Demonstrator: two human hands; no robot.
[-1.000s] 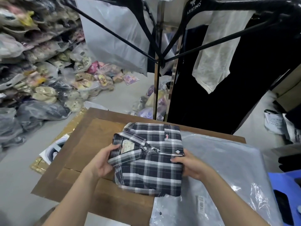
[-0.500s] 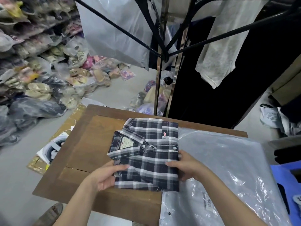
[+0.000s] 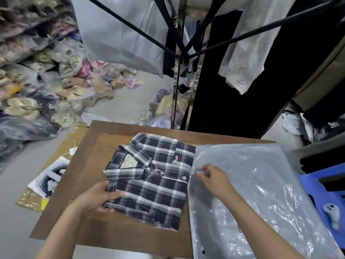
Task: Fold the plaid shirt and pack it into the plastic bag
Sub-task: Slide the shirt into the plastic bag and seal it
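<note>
Folding looks done: the left hand [image 3: 97, 198] is gripping the folded navy-and-white plaid shirt [image 3: 151, 179] mid-frame on the brown wooden table [image 3: 89, 157] while the right hand [image 3: 214, 179] is pinching the clear plastic bag [image 3: 261, 193] edge just right of it, so opening that mouth is probably coming next.

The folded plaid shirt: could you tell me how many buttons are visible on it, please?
3: collar-tip button, placket button beside it, and pocket button nearer the plastic bag. Folds may hide others.

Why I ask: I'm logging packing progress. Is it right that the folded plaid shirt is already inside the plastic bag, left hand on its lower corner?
Not quite. The head view shows the plaid shirt on the wooden board beside the plastic bag, not inside; the left hand does hold its lower corner.
</note>
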